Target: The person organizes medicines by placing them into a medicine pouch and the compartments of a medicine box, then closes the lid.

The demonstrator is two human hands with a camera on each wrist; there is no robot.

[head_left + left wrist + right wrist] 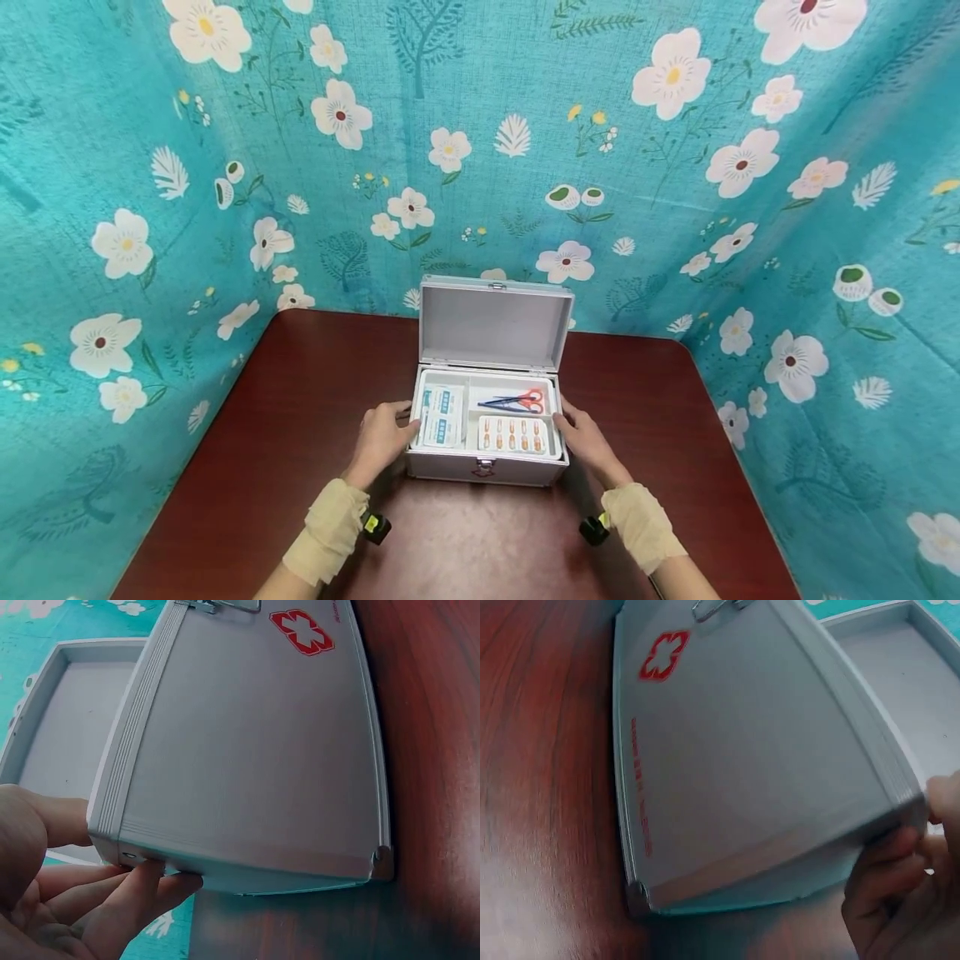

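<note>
A silver first-aid box (489, 471) stands on the table with its lid (495, 327) raised at the back. Its white tray (472, 392) carries paper packets (442, 417) at left, red-handled scissors (534, 401) beside a dark blue tool that looks like tweezers (501, 405), and a blister pack of orange capsules (512, 435). My left hand (381, 435) grips the box's left side, thumb at the top rim and fingers against the outer wall. On the right side, my right hand (588, 442) holds the box likewise; some of its fingertips are hidden.
The dark red table (315, 383) extends on both sides of the box. Behind and beside it hangs a turquoise flowered cloth (480, 167). Each wrist wears a beige wrap and a small black camera (376, 527).
</note>
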